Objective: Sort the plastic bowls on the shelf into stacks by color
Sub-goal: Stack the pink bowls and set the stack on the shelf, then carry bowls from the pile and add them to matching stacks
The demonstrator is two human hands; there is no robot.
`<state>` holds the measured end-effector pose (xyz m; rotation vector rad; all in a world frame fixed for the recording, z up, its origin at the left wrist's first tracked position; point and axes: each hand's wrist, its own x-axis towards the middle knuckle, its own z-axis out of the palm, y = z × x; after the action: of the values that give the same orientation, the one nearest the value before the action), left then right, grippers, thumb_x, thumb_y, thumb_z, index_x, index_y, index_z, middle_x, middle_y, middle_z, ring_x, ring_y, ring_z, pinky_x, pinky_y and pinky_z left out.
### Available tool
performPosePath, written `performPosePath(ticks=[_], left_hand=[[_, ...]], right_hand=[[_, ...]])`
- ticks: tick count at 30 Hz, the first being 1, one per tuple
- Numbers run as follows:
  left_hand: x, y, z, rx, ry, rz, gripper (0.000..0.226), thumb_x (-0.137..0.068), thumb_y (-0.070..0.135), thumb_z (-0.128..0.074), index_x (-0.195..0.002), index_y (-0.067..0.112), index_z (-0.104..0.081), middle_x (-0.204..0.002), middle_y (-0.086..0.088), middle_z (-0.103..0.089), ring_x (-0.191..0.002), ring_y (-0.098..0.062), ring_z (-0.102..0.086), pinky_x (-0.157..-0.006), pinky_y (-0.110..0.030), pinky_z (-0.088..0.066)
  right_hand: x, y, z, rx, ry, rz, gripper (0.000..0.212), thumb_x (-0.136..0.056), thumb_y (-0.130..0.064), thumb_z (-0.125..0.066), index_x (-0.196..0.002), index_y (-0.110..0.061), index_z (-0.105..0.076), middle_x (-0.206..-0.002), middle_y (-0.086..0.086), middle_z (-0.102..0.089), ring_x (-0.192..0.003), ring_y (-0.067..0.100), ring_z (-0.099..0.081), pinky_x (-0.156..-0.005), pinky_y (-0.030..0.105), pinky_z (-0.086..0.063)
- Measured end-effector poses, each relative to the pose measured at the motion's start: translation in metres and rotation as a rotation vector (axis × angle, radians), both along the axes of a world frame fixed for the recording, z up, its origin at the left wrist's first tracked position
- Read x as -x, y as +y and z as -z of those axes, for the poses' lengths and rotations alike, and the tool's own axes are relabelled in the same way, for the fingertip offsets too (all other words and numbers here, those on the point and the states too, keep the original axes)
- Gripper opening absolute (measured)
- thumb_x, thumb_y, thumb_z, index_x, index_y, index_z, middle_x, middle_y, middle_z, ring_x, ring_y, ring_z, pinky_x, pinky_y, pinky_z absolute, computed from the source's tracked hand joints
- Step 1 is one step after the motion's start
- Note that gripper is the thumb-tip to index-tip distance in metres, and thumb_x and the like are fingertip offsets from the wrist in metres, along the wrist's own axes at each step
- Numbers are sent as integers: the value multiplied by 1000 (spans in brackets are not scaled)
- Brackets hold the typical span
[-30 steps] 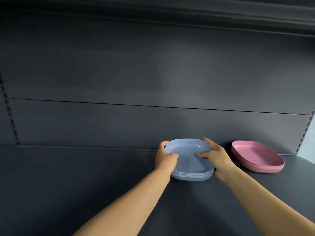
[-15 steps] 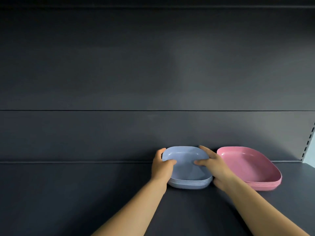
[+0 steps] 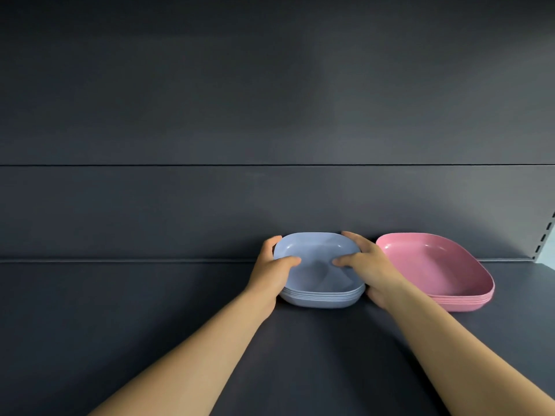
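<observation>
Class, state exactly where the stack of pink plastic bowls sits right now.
In the head view, the stack of pink plastic bowls sits at the right, on the dark shelf against its back panel, just right of the right hand.

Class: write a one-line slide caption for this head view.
Both hands, left and right, grip blue stack beside pink stack.

No lettering, label, brand mark or number can be read anywhere in this view (the plain surfaces carry nothing legible).
</observation>
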<state>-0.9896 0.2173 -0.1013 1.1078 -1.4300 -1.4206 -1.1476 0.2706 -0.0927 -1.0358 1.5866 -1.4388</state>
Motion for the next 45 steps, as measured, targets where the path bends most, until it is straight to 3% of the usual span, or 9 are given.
performPosePath(ticks=[7,9,12,18,21,25,33,45], left_hand=[[-2,-1,1,18,-59,24,53,-88,9,-57,-134,31,-40,-120,12,-47,-103,-10,-47,-71,-17,-38],[-5,1,-2,28,-91,42,55,-88,12,-58,-136,30,-38,-119,13,-45,-102,-9,-45,-69,-15,-36],[-15,2,-12,55,-188,93,59,-89,21,-60,-141,27,-34,-130,9,-45,-105,-8,-43,-83,-20,-34],[-81,5,-50,361,-737,314,58,-89,34,-59,-141,26,-34,-146,1,-39,-128,-15,-43,-106,-32,-36],[-127,12,-74,573,-1034,334,57,-93,34,-53,-144,26,-28,-149,4,-31,-133,-17,-36,-104,-35,-37],[-205,23,-101,739,-1253,279,55,-95,33,-50,-145,25,-27,-147,3,-32,-134,-20,-34,-100,-36,-39],[-418,45,-123,686,-1402,140,54,-96,31,-49,-145,22,-29,-145,-2,-34,-133,-22,-35,-104,-35,-38],[-727,68,-110,483,-1393,-70,53,-94,32,-50,-144,26,-30,-142,1,-35,-124,-20,-43,-93,-30,-41]], right_hand=[[0,-2,-1,-21,212,24,29,-76,8,-60,-88,-18,-62,-91,9,-68,-85,27,-61,-85,45,-52],[0,-2,-2,-45,364,39,26,-78,1,-63,-101,-11,-59,-99,8,-66,-93,28,-60,-85,45,-50],[-7,1,-11,-81,626,81,55,-82,-12,-64,-134,-14,-46,-131,4,-54,-118,26,-53,-93,35,-43],[-51,14,-36,-86,1090,159,60,-85,-17,-59,-142,-19,-40,-140,6,-46,-129,30,-40,-107,39,-32],[-88,19,-56,-99,1286,96,59,-89,-27,-56,-144,-22,-36,-143,3,-43,-133,27,-36,-111,41,-28],[-158,22,-78,-75,1491,-16,61,-91,-34,-53,-146,-24,-30,-149,1,-34,-140,24,-25,-115,41,-21],[-358,28,-98,0,1517,-229,63,-92,-33,-53,-148,-21,-27,-151,6,-30,-143,26,-18,-116,45,-18],[-655,22,-87,116,1461,-441,63,-93,-36,-52,-148,-22,-25,-151,6,-29,-142,27,-20,-113,46,-22]])
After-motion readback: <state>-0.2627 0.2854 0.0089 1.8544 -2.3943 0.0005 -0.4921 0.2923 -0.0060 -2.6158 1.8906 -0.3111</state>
